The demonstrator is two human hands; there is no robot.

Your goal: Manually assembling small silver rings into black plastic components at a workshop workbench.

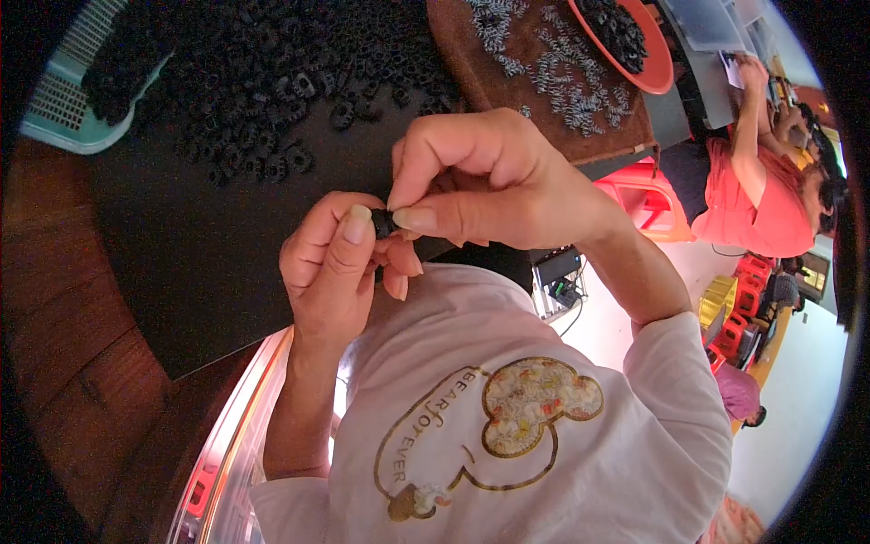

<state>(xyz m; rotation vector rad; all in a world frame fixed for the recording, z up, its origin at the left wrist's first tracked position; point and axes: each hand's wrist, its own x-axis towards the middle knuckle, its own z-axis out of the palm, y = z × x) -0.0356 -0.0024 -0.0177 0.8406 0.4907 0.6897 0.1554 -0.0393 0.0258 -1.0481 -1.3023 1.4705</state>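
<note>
Nearest the camera is the person's white short-sleeved shirt (507, 426) with a gold printed figure on the chest, and just above it the two bare hands meet. The left hand (331, 267) has its thumb and curled fingers (355, 227) pinched on a small black ring-shaped plastic part (383, 223), and the right hand (480, 181) grips the same part from the other side, thumb tip pressed against it. So both hands are clenched on that one piece, which hangs in the air between them, above the near edge of the black mat (217, 263) covering the dark wooden desk (63, 335).

Beyond the part, on the far side of the mat, lies a broad heap of like black rings (272, 82); to the heap's left stands a pale teal slotted plastic basket (68, 109), and to its right a brown board strewn with small grey metal springs (562, 72) and an orange-red round dish (657, 68) of more black pieces.

By the look of it, this is the fitting step on a single ring. The next move seems to call for a firm squeeze with both thumbs kept square, since the piece is tiny and mostly hidden.
</note>
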